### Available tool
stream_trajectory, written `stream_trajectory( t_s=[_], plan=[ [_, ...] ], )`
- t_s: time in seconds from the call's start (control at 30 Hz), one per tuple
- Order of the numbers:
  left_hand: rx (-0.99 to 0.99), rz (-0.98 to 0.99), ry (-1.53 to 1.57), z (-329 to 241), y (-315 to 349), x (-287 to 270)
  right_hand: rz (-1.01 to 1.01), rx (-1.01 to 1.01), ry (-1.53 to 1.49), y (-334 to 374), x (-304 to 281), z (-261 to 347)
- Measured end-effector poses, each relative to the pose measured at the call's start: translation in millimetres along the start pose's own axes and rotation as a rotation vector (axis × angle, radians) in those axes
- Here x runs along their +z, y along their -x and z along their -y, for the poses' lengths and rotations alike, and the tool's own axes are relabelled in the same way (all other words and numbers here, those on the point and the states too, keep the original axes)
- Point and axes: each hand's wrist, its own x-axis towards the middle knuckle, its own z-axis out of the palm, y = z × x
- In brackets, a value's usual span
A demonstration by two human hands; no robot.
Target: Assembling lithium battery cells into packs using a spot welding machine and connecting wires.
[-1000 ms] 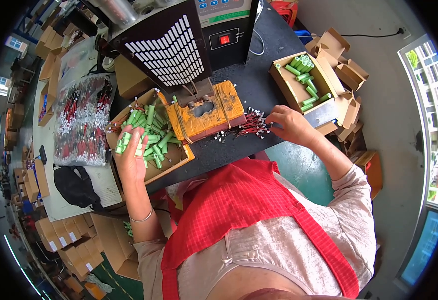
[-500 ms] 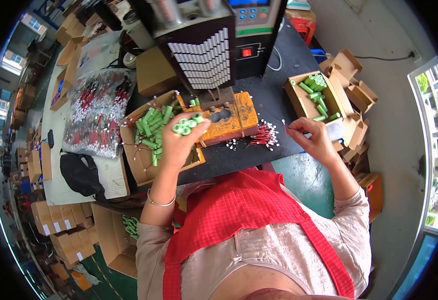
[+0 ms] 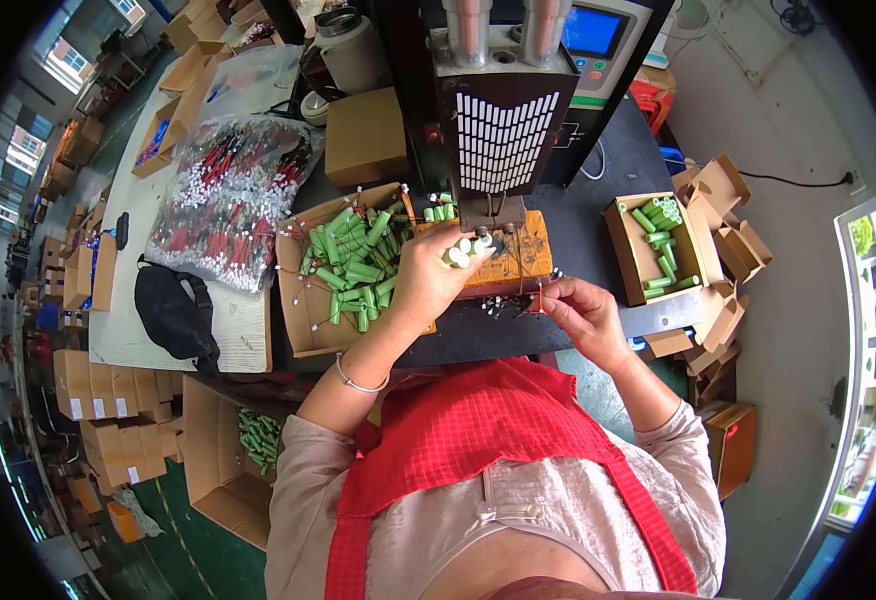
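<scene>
My left hand (image 3: 426,280) is closed round several green battery cells (image 3: 458,254), their pale ends facing the worn orange block (image 3: 530,262) under the spot welder's (image 3: 503,130) two electrodes. Close by on the right, my right hand (image 3: 586,318) pinches a thin red wire lead (image 3: 541,298) between thumb and fingertips, beside the block's near right corner. A pile of wire leads with white connectors (image 3: 498,304) lies on the black bench in front of the block, partly covered by my right hand. Whether the lead touches a cell, I cannot tell.
Left of the block, an open cardboard box (image 3: 303,338) holds loose green cells, some with wires. Another cell box (image 3: 630,268) stands on the right. Farther left are a bag of wire leads (image 3: 233,205) and a black pouch (image 3: 173,312). Below sits a carton (image 3: 213,465).
My right hand has come left with the wire lead, from beside the lead pile to the block. The left hand has shifted nearer the electrodes with the cells. The whole view has moved too.
</scene>
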Motion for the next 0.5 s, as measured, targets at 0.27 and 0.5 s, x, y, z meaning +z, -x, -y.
stream_trajectory(
  t_s=[0.27,0.5],
  plan=[
    [0.001,0.006,-0.022,0,1,0,0.050,0.069,-0.306,-1,13,-16],
    [-0.008,0.001,-0.008,4,-1,5,0.080,0.068,-0.310,-5,11,-13]
  ],
)
